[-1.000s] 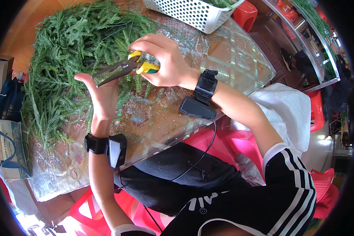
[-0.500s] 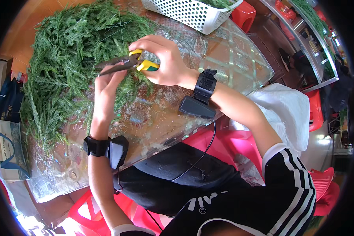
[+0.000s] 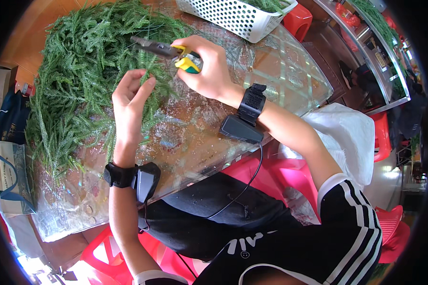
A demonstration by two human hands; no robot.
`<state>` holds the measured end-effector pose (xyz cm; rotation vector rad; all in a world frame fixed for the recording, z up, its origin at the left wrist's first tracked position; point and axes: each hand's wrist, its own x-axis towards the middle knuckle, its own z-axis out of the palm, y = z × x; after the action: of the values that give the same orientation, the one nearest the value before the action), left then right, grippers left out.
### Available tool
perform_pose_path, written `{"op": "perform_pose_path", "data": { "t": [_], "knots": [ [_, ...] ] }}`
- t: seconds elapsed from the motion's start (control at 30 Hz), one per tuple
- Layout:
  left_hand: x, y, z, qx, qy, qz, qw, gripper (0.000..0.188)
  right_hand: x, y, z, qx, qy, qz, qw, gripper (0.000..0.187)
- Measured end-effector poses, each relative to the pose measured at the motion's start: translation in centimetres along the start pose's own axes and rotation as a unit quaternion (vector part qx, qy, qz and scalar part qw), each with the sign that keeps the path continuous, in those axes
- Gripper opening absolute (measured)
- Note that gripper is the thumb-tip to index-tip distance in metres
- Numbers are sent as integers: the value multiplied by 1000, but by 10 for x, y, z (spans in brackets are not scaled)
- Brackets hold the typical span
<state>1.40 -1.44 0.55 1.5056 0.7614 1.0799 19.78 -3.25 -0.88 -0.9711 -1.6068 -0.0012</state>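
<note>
My right hand [image 3: 208,66] is closed round the yellow-and-green handles of a pair of pliers [image 3: 159,48]. Their dark jaws point left over the greenery and look nearly together. Just below the jaws is my left hand [image 3: 131,102], thumb and fingers curled in at a green pine-like sprig [image 3: 153,71]. The exact contact at its fingertips is partly hidden. A large heap of frosted artificial pine branches [image 3: 81,71] spreads over the table to the left and beyond both hands.
White specks and scraps lie on the clear-covered table [image 3: 195,130]. A white perforated basket [image 3: 223,21] with greenery stands at the far edge. Paper bags [image 3: 15,175] are at the left, a white sack [image 3: 345,137] and red stools [image 3: 297,21] at the right.
The pliers have lifted up and away from my left fingertips, and their wide-spread jaws have come together. My right hand has shifted slightly right and farther; my left fingers have uncurled slightly.
</note>
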Motion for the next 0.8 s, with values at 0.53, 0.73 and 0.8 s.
{"op": "perform_pose_path", "data": {
  "t": [0.53, 0.73, 0.8],
  "knots": [
    [1, 8, -3, 38, 143, 37, 988, 34, -3, 3, 4, -24, -35, 94, 995, 38],
    [1, 4, -6, 51, 131, 45, 989, 34, -2, -1, 4, -67, -98, 39, 992, 36],
    [2, 0, -7, 31, 144, 38, 988, 32, -2, -1, 4, -71, -97, -5, 993, 37]
  ]
}}
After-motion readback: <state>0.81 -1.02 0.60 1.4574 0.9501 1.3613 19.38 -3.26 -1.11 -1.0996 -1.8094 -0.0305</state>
